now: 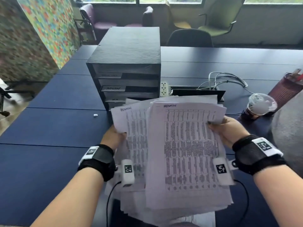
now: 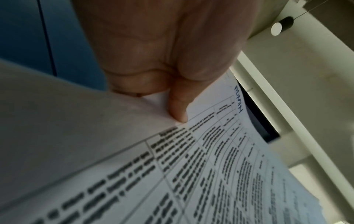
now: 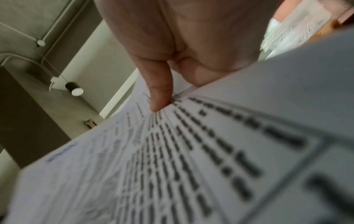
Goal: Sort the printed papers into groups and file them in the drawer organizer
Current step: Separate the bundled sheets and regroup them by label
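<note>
Both forearms extended forward; left grip (image 1: 116, 135) and right grip (image 1: 228, 128) pinching, thumbs on top.

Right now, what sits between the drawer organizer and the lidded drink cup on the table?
Head view: between drawer organizer and drink cup sit a white power strip, a dark cable box with white cables, plus the held papers' top edge.

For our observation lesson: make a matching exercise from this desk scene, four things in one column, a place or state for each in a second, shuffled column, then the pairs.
Things
1. printed papers
2. drawer organizer
3. lidded cup
4. power strip

Places or states
A. standing at the table's right edge
B. held in both hands
C. lying just right of the organizer
D. standing on the table behind the papers

Pairs: 1-B, 2-D, 3-A, 4-C
</note>
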`<state>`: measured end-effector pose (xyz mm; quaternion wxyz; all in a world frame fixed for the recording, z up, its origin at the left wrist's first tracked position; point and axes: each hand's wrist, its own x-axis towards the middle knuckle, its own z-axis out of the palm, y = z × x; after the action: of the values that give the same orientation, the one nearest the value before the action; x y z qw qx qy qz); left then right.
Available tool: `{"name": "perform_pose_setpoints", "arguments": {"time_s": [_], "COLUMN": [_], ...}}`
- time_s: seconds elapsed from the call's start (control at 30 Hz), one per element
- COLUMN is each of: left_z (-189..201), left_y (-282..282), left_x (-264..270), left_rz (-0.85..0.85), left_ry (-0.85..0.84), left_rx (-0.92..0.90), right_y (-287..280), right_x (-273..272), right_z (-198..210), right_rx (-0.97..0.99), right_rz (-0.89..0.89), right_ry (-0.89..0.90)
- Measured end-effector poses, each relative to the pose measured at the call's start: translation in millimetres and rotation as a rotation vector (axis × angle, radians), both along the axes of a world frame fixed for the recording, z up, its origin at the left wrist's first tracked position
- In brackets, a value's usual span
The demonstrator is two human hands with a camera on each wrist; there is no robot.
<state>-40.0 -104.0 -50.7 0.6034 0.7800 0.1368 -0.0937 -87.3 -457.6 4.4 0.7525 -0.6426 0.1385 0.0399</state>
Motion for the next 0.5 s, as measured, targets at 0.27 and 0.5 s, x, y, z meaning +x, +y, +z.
{"name": "perform_pose_setpoints", "arguments": {"time_s": [0.27,0.5], "left_z": [-69.1,-27.4], "left_y": [-31.2,-56.3], "left_x": [-9.8,-36.7], "left_rz": [-0.233,-0.088], "left_ry": [0.111,0.115], "left_rx": [0.005,-0.167], "right_y": [20.4,15.6], "right_x": [-1.3,-3.0], "right_z": [-55.7,-113.7], "right_rx": [-0.380,-0.251], "right_rz": [-0.145,-0.148], "right_ry": [0.167,0.408]}}
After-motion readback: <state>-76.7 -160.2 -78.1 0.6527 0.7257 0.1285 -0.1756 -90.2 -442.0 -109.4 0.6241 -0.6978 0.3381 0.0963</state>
